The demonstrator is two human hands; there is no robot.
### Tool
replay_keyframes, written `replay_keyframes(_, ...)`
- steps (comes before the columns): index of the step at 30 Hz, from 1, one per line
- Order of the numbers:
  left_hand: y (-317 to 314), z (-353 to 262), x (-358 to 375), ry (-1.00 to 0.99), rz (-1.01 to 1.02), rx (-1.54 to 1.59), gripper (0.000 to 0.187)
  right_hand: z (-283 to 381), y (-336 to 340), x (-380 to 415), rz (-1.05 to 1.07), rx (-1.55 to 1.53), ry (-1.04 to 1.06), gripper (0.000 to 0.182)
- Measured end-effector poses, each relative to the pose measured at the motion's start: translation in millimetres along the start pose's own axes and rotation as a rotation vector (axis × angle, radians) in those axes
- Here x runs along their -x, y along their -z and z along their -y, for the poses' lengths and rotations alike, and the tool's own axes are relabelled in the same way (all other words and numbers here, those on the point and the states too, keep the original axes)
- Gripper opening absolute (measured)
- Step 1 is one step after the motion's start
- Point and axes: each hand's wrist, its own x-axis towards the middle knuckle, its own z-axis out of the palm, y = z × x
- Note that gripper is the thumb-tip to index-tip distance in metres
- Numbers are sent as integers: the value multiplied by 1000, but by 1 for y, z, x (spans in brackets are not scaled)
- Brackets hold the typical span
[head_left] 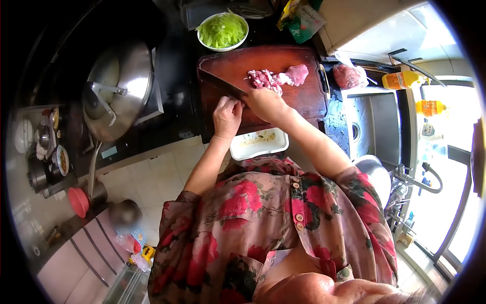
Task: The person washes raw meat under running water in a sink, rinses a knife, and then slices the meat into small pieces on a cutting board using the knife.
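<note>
A dark-bladed knife lies slanted over the brown cutting board, its blade pointing up and left. My right hand is wrapped round its handle end. Close beside it, my left hand has its fingers bent together near the blade's lower end; whether they hold anything is too small to tell. Just above my right hand, cut pieces of raw pink meat touch a larger piece of meat. A white tray with some yellowish bits stands at the board's near edge.
A bowl of sliced green vegetable stands behind the board. To the left is a large metal pan or lid. On the right are bagged meat, a sink with a faucet, and a yellow-orange bottle.
</note>
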Motion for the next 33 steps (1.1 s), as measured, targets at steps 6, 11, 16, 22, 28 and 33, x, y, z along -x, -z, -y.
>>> replay_keyframes(6,-4,6,7,-22,49,-4,6,-12,15,50,-39,-64,-65,21)
replay_keyframes(11,14,3,-6,-189,331,62,10,-41,37,78,-73,-145,-321,27)
replay_keyframes(16,57,-5,-29,-263,329,-73,21,-29,50,103,-209,-256,-282,23)
replay_keyframes(22,19,-7,13,223,-24,174,7,-12,43,102,-33,-105,-233,27)
replay_keyframes(28,-13,-10,10,158,-101,58,8,-12,32,90,9,-91,-181,26)
replay_keyframes(33,-12,-13,12,66,-54,-22,8,4,16,27,106,84,-86,24)
